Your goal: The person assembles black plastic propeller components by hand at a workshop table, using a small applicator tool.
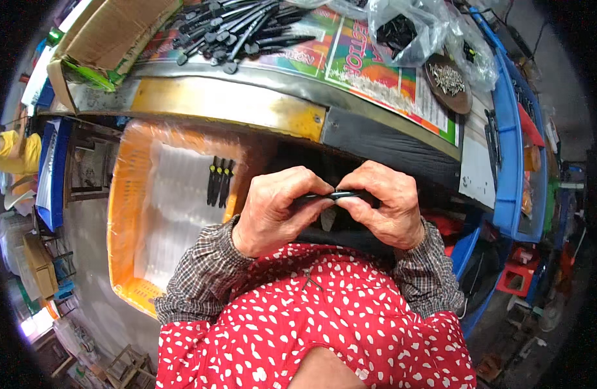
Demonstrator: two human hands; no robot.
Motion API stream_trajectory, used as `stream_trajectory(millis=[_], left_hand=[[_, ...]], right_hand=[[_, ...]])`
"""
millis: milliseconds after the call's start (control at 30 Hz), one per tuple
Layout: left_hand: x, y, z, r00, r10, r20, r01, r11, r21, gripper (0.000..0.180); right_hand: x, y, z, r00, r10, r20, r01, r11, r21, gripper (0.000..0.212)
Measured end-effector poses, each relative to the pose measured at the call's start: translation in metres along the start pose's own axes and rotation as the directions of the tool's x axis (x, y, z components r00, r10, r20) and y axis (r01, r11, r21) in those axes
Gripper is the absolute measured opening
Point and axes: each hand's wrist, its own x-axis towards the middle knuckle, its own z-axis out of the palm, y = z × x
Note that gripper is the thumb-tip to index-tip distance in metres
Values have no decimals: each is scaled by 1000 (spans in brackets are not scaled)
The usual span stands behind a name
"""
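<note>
My left hand (272, 209) and my right hand (388, 206) meet in front of my lap, below the table edge. Both are closed, thumbs and fingers pinching a slim, glossy black piece (335, 194) between them. Most of that piece is covered by my fingers, so its full shape cannot be made out. On the table beyond lies a heap of long black parts (246, 29) with rounded, disc-like ends. To my left, an orange plastic crate (120, 240) lined with clear film holds three slender black pieces (220, 183) marked with yellow.
A cardboard box (110, 39) stands at the table's far left. Small metal pieces, apparently screws, fill a brown dish (449, 81) at the right, beside clear plastic bags (415, 26). A blue tray (509, 168) runs along the right side. The table's metal edge (227, 100) crosses ahead.
</note>
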Motion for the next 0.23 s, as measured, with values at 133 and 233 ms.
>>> stream_trajectory(millis=[133,233], left_hand=[[14,3,-12,996,85,18,-86,993,79,17],[27,9,-26,996,90,-11,-87,985,149,17]], right_hand=[[7,-5,-3,998,9,-69,-12,999,-50,21],[19,-18,-10,990,47,-135,-64,991,-117,31]])
